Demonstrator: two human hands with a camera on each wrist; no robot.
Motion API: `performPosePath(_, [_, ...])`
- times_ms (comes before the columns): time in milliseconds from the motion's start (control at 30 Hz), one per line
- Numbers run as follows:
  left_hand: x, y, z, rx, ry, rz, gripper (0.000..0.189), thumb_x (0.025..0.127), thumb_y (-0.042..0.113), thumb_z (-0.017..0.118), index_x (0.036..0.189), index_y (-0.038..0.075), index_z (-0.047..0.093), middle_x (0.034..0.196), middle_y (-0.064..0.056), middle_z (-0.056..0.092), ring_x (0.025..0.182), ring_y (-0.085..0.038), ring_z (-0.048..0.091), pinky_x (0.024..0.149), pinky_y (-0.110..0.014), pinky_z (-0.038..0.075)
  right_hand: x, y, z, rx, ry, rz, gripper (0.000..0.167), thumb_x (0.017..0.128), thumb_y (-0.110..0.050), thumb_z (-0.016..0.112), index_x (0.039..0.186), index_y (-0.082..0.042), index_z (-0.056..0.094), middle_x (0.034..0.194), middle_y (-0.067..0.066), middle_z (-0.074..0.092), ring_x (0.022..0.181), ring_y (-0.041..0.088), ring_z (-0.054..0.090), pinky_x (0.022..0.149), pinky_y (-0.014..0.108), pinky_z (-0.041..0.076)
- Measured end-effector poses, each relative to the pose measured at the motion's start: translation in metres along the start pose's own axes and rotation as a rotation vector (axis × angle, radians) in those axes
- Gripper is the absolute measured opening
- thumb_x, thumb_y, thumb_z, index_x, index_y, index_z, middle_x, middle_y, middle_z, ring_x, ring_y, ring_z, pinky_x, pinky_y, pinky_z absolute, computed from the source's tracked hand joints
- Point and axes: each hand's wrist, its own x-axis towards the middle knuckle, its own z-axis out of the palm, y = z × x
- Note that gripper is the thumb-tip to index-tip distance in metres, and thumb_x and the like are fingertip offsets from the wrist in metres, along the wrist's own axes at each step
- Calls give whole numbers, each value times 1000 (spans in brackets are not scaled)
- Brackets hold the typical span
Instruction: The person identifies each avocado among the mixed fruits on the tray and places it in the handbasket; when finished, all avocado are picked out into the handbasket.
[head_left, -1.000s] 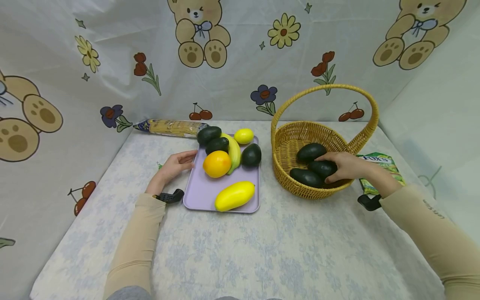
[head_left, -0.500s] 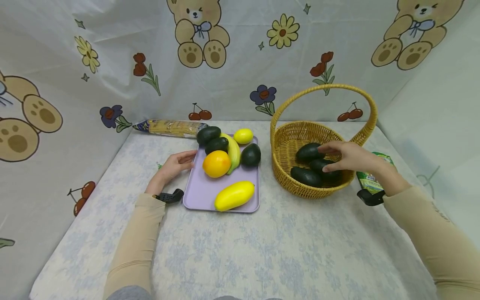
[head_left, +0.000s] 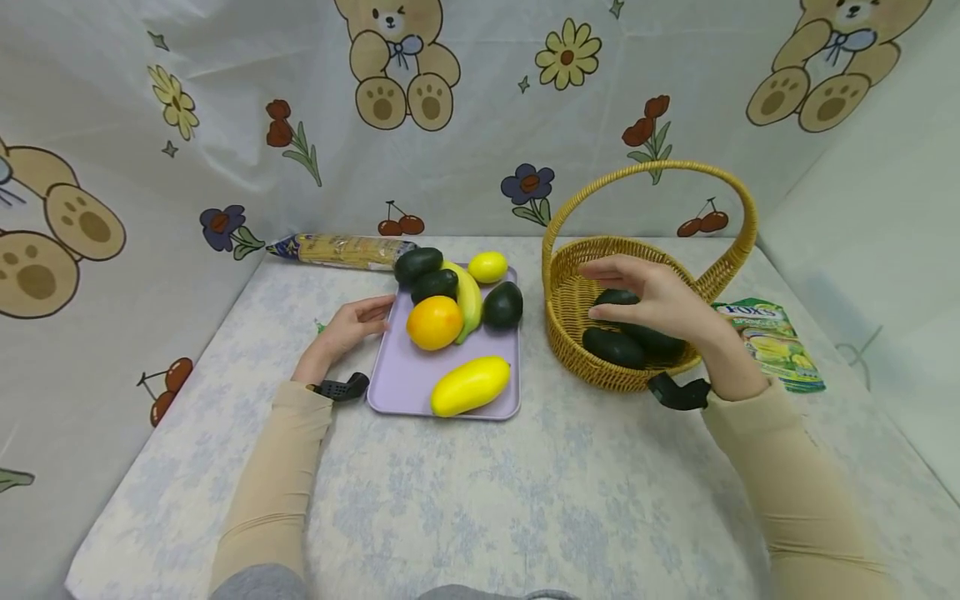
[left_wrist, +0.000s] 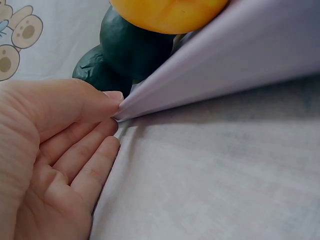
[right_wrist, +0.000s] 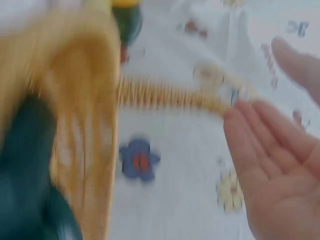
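Basket point(head_left: 581, 367) of avocados point(head_left: 613, 347), lilac tray point(head_left: 401, 379) of fruit point(head_left: 470, 386), right hand point(head_left: 662, 298) spread above basket, left hand point(head_left: 347, 335) relaxed against tray.

The green packet point(head_left: 776, 343) reads "FOX'S", with print below too small to read.

head: bright, even, sharp | left wrist: dimmer, shadow beneath tray point(left_wrist: 225, 65) | right wrist: hazy, basket point(right_wrist: 85, 150) motion-blurred

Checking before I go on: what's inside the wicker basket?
At least three dark green avocados show in the wicker basket. The right hand covers part of the back one; anything beneath them is hidden.
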Motion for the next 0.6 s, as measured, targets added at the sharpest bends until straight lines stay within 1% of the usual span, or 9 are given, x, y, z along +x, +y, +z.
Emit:
performPosePath(133, [-6, 12, 3, 7, -4, -5, 55, 91, -4, 56, 142, -7, 35, 146, -21, 33, 134, -32, 32, 106, -35, 34, 15, -9, 33, 126, 36, -23, 57, 85, -12, 72, 135, -2, 48, 135, 13, 49, 124, 25, 46, 104, 35, 39])
performPosePath(233, [-6, 13, 4, 5, 0, -6, 54, 91, -4, 56, 141, -7, 35, 146, -21, 34, 134, -32, 32, 106, -35, 35, 27, -10, 59, 189, 73, -15, 59, 85, -12, 72, 137, -1, 45, 137, 14, 47, 127, 25, 44, 106, 36, 36])
performPosePath(300, [-5, 12, 4, 6, 1, -2, 54, 91, -4, 56, 141, -7, 35, 146, -22, 34, 134, -33, 32, 106, -35, 35, 36, -9, 75, 212, 95, 2, 63, 85, -15, 72, 139, -2, 43, 139, 13, 46, 128, 25, 43, 107, 35, 35])
performPosePath(467, [3, -4, -1, -13, 5, -1, 55, 92, -3, 57, 142, -4, 37, 147, -19, 34, 134, -30, 33, 107, -35, 34, 55, -2, 104, 234, 130, 81, 73, 83, -25, 74, 142, -2, 38, 142, 12, 41, 131, 22, 39, 108, 29, 33])
performPosePath(533, [6, -11, -3, -17, 8, -1, 55, 92, -1, 58, 142, -2, 38, 147, -17, 35, 134, -29, 33, 107, -35, 34, 61, 0, 112, 229, 132, 128, 77, 83, -28, 74, 144, -2, 35, 145, 12, 38, 132, 21, 37, 109, 30, 32])
performPosePath(600, [7, -14, -3, -7, 11, 4, 55, 92, 1, 59, 143, 0, 39, 147, -15, 36, 134, -27, 34, 107, -34, 34, 67, 2, 117, 218, 133, 178, 80, 83, -30, 74, 146, -3, 32, 146, 12, 36, 133, 21, 35, 110, 31, 30])
